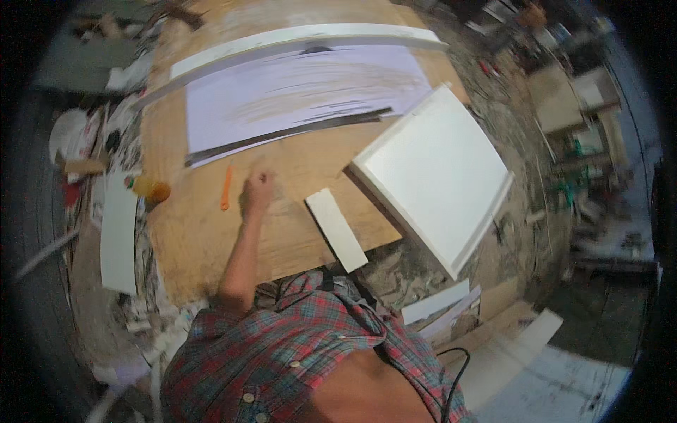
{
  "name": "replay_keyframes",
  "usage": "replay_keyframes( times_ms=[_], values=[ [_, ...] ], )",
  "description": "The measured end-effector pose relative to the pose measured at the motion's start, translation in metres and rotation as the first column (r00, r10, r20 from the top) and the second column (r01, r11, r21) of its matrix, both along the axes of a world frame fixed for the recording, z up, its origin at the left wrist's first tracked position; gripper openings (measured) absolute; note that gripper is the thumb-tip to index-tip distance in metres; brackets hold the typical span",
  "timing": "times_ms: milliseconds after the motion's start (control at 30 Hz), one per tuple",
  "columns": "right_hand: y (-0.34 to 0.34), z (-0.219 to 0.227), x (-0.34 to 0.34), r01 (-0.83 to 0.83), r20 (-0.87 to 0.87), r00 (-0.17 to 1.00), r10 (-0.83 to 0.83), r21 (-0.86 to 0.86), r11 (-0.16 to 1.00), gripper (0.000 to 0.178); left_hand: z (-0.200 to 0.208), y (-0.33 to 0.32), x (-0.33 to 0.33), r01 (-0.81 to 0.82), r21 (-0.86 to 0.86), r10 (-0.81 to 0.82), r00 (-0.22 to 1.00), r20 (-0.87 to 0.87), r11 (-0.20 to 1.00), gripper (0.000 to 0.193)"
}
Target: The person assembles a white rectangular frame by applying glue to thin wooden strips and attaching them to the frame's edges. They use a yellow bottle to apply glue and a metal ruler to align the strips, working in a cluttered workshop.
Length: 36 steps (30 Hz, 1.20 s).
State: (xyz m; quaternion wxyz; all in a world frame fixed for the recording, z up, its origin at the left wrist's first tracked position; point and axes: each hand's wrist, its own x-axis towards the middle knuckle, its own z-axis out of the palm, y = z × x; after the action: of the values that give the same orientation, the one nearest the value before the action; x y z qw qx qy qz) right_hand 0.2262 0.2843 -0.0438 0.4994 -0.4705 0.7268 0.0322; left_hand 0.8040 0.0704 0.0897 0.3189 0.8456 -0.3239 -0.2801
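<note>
My left hand point(259, 185) is over the wooden worktable, slightly blurred, its fingers curled closed. Whatever it may hold is too small or hidden to make out. Just left of it lies a slim orange tool point(226, 189) with a rounded end. To its right a short pale board point(337, 230) rests at the table's near edge. Beyond the hand, a dark narrow strip point(289, 135) lies along the near edge of a pale lilac sheet point(310, 84) smeared with brown streaks. My right hand is out of view.
A large white panel with raised edges point(434, 176) overhangs the worktable's point(282, 247) right side. A long white strip point(303, 37) crosses its far end. At the left edge lies a bottle of orange liquid point(149, 189). Scraps and offcuts point(437, 303) litter the floor.
</note>
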Motion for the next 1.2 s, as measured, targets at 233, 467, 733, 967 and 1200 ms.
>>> replay_keyframes(
  times_ms=[233, 467, 733, 967, 1200],
  values=[
    [0.003, 0.023, 0.002, 0.117, -0.121, 0.986, -0.118, -0.013, 0.993, 0.047, 0.002, -0.051, 0.083, 0.370, 0.047, -0.327, 0.747, 0.578, 0.928, 0.070],
    [0.020, 0.025, 0.005, 0.113, -0.132, 0.982, -0.137, -0.173, 0.978, 0.051, -0.003, -0.062, 0.124, 0.441, 0.370, -0.575, 0.585, 0.572, 0.818, 0.064],
    [0.036, -0.012, -0.011, 0.270, 0.044, 0.963, -0.267, -0.110, 0.957, 0.045, 0.001, -0.048, 0.128, 0.525, 0.299, -0.577, 0.512, 0.636, 0.797, 0.054],
    [-0.018, 0.051, 0.021, 0.072, -0.080, 0.993, -0.091, -0.221, 0.973, 0.041, 0.023, -0.020, 0.128, 0.512, -0.043, -0.415, 0.738, 0.532, 0.858, 0.029],
    [-0.130, 0.205, 0.137, 0.212, 0.379, 0.925, 0.032, -0.583, 0.785, 0.041, 0.067, 0.066, 0.019, 0.445, -0.330, -0.385, 0.893, 0.234, 0.833, 0.017]
  ],
)
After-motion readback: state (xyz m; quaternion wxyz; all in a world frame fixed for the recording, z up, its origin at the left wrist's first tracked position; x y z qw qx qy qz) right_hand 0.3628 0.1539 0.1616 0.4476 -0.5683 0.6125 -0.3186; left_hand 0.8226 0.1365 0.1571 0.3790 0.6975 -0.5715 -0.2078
